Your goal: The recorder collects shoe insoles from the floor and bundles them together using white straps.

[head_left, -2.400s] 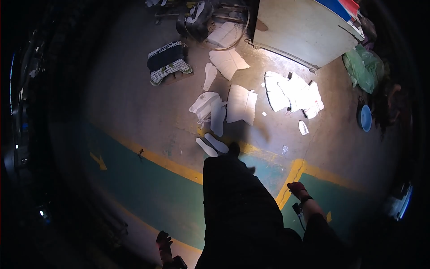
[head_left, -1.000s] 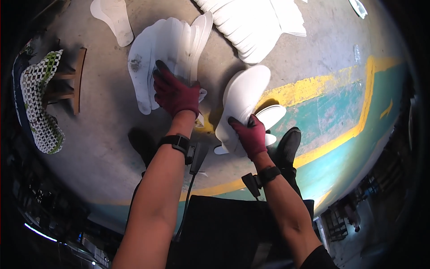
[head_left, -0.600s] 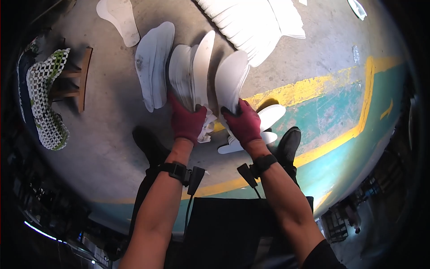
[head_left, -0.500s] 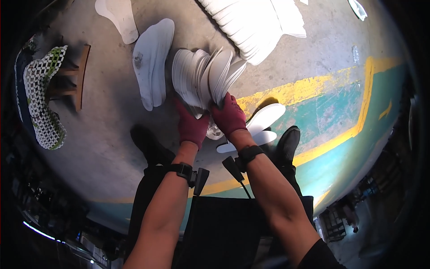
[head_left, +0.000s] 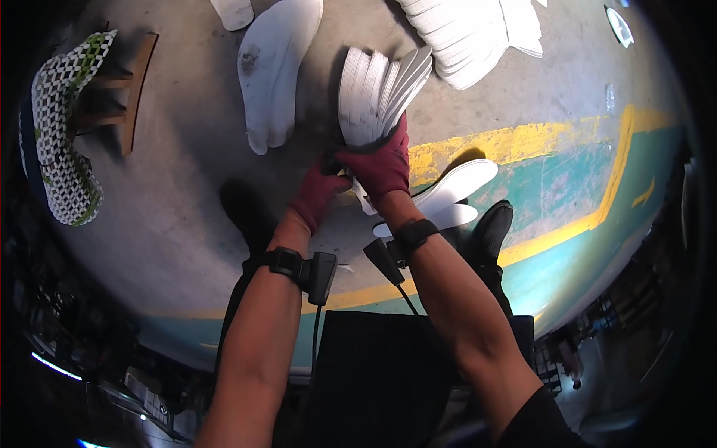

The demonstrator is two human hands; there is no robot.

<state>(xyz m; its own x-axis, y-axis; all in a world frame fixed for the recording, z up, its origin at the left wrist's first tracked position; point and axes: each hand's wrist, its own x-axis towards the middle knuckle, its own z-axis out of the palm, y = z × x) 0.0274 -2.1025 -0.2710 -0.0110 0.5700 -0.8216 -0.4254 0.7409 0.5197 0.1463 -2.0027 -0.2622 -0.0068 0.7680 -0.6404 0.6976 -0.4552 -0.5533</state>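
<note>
A thick stack of white insole-shaped sheets (head_left: 366, 97) stands tilted away from me, its layers fanned at the upper right. My right hand (head_left: 382, 163), in a dark red glove, is wrapped around the stack's near end and holds it. Just left of it is my left hand (head_left: 321, 190), gloved alike, close to the right hand's fingertips. Its thumb sticks out apart from the fingers, and no sheet shows in it. Part of a pale piece (head_left: 361, 196) shows below the hands; I cannot make out its kind.
Flat white insole shapes (head_left: 272, 67) lie on the floor ahead, one smudged. A long row of white sheets (head_left: 467, 37) lies farther right. More white insole shapes (head_left: 455, 187) rest by my right shoe (head_left: 493, 228). A wooden stool (head_left: 138, 97) and woven seat (head_left: 66, 142) stand left.
The stack has moved right in the picture, and its layers are gathered closer together. My left hand has come off its left side, while my right hand has stayed around its near end.
</note>
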